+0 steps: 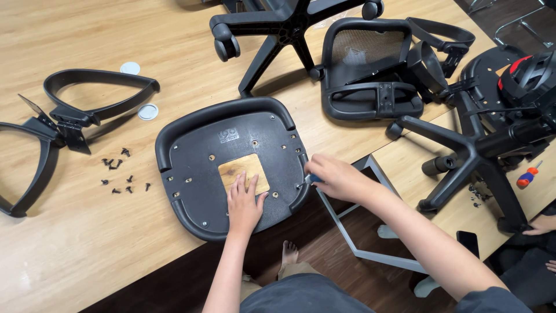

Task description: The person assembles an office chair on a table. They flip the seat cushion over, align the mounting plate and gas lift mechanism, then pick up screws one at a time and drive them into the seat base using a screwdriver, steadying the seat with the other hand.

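Seat pan [231, 145], black plastic, is lying upside down near the table [75, 243] front edge, its near rim overhanging a bit, underside facing up with a bare wood patch [246, 168] showing in the middle. Left hand [243, 203] is pressing flat on the pan, fingers [238, 181] spread and reaching onto the wood patch, gripping nothing. Right hand [336, 177] is sitting at the pan's right rim, fingers curled shut around a small blue-handled tool [311, 179], tip pointing at the rim; tool type is too small to tell. Loose black screws [119, 174] are lying scattered on the table left of the pan, well apart from both hands. Two black armrests [87, 98] are lying further left, and two white round caps [147, 111] are sitting near them. Star base with casters [272, 29] is lying behind the pan, a mesh backrest [368, 64] is sitting to its right. Second star base [475, 156] is lying on the neighbouring table at right, a red-and-blue screwdriver [528, 175] resting beside it. Another person's hand [541, 223] is showing at the right edge. Bare foot [289, 252] is showing on the dark floor below the table edge.
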